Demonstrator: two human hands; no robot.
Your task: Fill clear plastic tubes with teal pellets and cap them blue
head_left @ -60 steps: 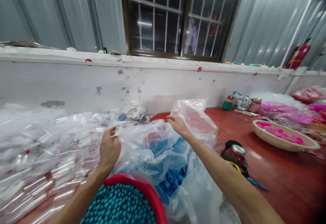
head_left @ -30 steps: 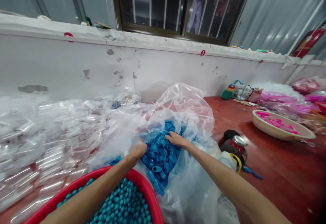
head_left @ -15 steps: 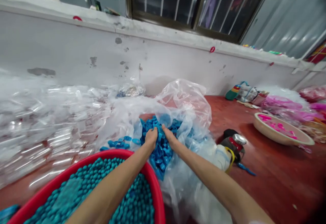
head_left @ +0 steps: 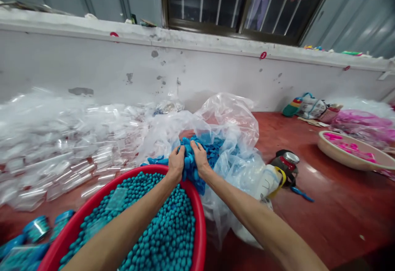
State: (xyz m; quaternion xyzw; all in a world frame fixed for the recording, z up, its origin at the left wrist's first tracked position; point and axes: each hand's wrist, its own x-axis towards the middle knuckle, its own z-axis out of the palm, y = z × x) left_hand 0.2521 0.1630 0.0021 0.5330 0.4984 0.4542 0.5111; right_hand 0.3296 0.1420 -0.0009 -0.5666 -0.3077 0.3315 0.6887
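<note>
Between my left hand (head_left: pixel 176 162) and my right hand (head_left: pixel 200 156) is a clump of blue plastic pieces (head_left: pixel 188 156), gripped from both sides with curved fingers. Both hands are over the near side of a clear plastic bag (head_left: pixel 243 139) that holds more blue pieces (head_left: pixel 212 149). Just below them is the rim of a red tub (head_left: pixel 202 221), filled with small teal balls (head_left: pixel 160 225). A clear flat piece (head_left: pixel 117 199) lies on the balls.
Clear plastic containers (head_left: pixel 70 151) are heaped at the left. Filled blue-lidded containers (head_left: pixel 37 228) lie at lower left. Right of the bag are a white jug (head_left: pixel 268 182) and a red jar with a silver lid (head_left: pixel 288 162). A beige basin (head_left: pixel 342 158) holds pink pieces.
Both hands have come nearer to the red tub, lifting a clump of blue pieces from the bag. The view has shifted, showing more of the tub and the filled containers at lower left.
</note>
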